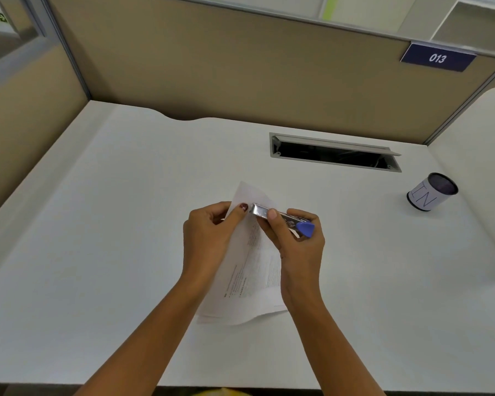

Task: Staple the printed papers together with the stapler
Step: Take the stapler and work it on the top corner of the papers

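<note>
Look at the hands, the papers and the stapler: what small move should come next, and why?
Probably squeeze the stapler with the right hand. Its metal nose sits near the top of the papers, which the left hand pinches right beside it. How far the paper sits inside the stapler is hidden, so this is a judgement.
</note>
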